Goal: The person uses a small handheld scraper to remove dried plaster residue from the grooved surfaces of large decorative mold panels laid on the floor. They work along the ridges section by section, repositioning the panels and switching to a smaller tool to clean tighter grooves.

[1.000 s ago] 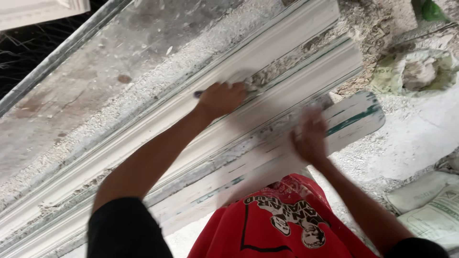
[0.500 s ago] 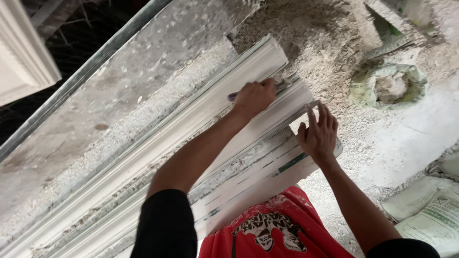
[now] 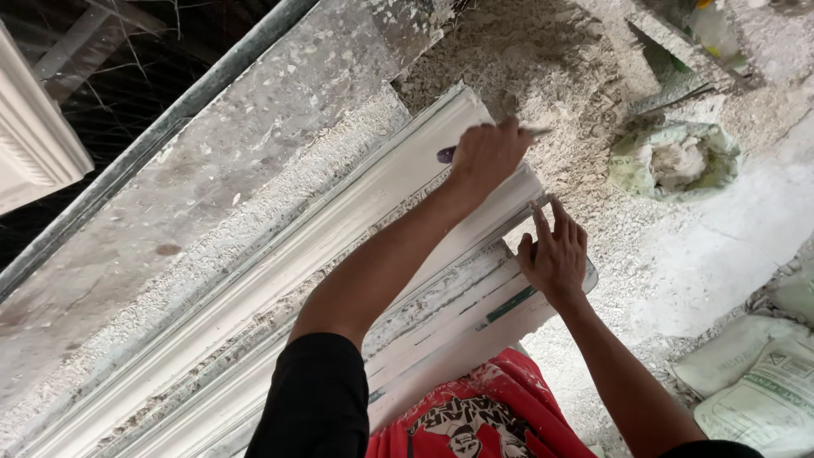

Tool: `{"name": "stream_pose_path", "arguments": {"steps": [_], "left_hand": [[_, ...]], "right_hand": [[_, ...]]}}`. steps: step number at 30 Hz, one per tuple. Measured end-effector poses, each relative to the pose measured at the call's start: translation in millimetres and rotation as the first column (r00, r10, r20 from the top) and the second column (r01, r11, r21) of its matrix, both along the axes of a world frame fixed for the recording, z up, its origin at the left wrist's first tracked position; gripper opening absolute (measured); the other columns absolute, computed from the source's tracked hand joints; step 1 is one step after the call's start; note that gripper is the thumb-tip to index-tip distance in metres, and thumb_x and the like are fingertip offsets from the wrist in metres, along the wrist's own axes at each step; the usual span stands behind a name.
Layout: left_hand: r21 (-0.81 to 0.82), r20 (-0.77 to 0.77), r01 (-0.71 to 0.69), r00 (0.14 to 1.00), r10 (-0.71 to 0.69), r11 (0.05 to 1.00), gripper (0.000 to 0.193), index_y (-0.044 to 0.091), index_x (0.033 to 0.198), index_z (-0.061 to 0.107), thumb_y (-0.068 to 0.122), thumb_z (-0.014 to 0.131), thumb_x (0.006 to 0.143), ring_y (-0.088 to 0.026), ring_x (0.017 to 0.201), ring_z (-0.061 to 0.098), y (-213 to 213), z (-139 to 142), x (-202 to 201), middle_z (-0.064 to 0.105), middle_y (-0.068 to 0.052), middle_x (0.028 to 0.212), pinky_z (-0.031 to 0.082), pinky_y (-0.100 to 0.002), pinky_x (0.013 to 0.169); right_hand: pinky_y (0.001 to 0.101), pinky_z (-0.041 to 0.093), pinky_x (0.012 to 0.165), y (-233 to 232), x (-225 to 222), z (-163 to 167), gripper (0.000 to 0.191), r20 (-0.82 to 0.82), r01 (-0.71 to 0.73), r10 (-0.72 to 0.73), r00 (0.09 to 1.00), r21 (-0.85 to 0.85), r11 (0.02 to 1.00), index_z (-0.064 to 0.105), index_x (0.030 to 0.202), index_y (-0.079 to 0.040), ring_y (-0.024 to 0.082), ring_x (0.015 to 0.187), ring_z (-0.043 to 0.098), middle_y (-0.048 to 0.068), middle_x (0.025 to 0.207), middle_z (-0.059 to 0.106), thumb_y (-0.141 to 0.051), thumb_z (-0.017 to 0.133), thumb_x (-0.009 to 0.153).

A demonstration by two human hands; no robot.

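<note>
A long white plaster cornice moulding [image 3: 280, 271] lies diagonally on a dusty work slab [image 3: 220, 161]. My left hand [image 3: 487, 157] is closed on a thin tool [image 3: 536, 132] with a purple handle end and a metal tip. It holds the tool against the far end of the moulding. My right hand [image 3: 555, 254] lies flat, fingers spread, on the end of the striped mould board [image 3: 475, 314] beside the moulding. Loose plaster crumbs lie beyond both hands.
An open sack of white plaster [image 3: 674, 161] sits on the floor at the upper right. Pale sacks [image 3: 763, 390] lie at the lower right. A finished white cornice piece [image 3: 34, 144] is at the upper left. A grey metal edge [image 3: 170, 127] borders the slab.
Both hands have moved along the moulding to its far end. The tool's metal tip now shows past my left hand. My right hand has flattened on the mould board's end.
</note>
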State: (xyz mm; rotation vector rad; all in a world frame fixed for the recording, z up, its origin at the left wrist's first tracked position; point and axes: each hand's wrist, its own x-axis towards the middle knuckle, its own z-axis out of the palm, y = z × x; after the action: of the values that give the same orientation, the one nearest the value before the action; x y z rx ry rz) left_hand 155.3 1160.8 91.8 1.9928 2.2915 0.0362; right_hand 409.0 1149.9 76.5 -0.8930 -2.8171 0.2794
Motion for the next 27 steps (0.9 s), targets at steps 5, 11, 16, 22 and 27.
{"name": "stream_pose_path", "arguments": {"steps": [5, 11, 16, 22, 27], "left_hand": [[-0.239, 0.413, -0.397, 0.785, 0.462, 0.886, 0.050, 0.000, 0.141, 0.041, 0.038, 0.048, 0.111, -0.012, 0.049, 0.053, 9, 34, -67, 0.066, -0.007, 0.081, 0.042, -0.029, 0.036], [-0.438, 0.739, -0.459, 0.306, 0.600, 0.773, 0.065, -0.008, 0.145, 0.036, 0.020, 0.065, 0.094, -0.015, 0.064, 0.069, -65, 50, -152, 0.069, -0.019, 0.098, 0.061, -0.030, 0.054], [-0.539, 0.755, -0.504, 0.068, 0.652, 0.675, 0.049, 0.009, 0.140, 0.045, 0.017, 0.062, 0.094, -0.017, 0.063, 0.072, -88, 45, -162, 0.072, -0.015, 0.096, 0.063, -0.031, 0.055], [-0.643, 0.626, -0.479, 0.120, 0.771, 0.597, 0.031, 0.011, 0.129, 0.069, 0.019, 0.056, 0.101, -0.014, 0.061, 0.067, -88, 35, -172, 0.077, -0.011, 0.091, 0.059, -0.028, 0.052], [-0.670, 0.483, -0.434, 0.360, 0.798, 0.602, 0.034, 0.022, 0.133, 0.067, 0.026, 0.053, 0.102, -0.014, 0.061, 0.065, -112, 70, -190, 0.073, -0.012, 0.094, 0.057, -0.030, 0.052]], "right_hand": [[0.0482, 0.043, 0.107, 0, 1, 1, 0.058, -0.039, -0.011, 0.011, 0.999, -0.001, 1.000, 0.049, 0.153, -0.008, 0.037, 0.128, 0.058, 0.025, 0.154, 0.048, -0.026, 0.056, 0.099], [0.0471, 0.044, 0.103, 0, -1, 2, 0.057, -0.014, 0.014, -0.014, 1.000, -0.007, 1.000, 0.050, 0.152, -0.010, 0.034, 0.120, 0.062, 0.023, 0.154, 0.049, -0.026, 0.056, 0.098], [0.0462, 0.045, 0.102, 1, -1, 2, 0.059, 0.016, 0.011, -0.011, 1.000, 0.002, 1.000, 0.048, 0.153, -0.010, 0.033, 0.118, 0.063, 0.023, 0.154, 0.047, -0.027, 0.054, 0.097], [0.0460, 0.046, 0.100, 3, -1, 1, 0.057, 0.013, 0.018, -0.017, 1.000, -0.021, 1.000, 0.049, 0.152, -0.010, 0.031, 0.117, 0.063, 0.022, 0.155, 0.047, -0.028, 0.054, 0.098], [0.0467, 0.046, 0.101, 2, 0, -1, 0.055, -0.024, 0.029, -0.029, 0.999, -0.021, 0.999, 0.053, 0.149, -0.011, 0.030, 0.120, 0.063, 0.019, 0.154, 0.049, -0.027, 0.056, 0.097]]}}
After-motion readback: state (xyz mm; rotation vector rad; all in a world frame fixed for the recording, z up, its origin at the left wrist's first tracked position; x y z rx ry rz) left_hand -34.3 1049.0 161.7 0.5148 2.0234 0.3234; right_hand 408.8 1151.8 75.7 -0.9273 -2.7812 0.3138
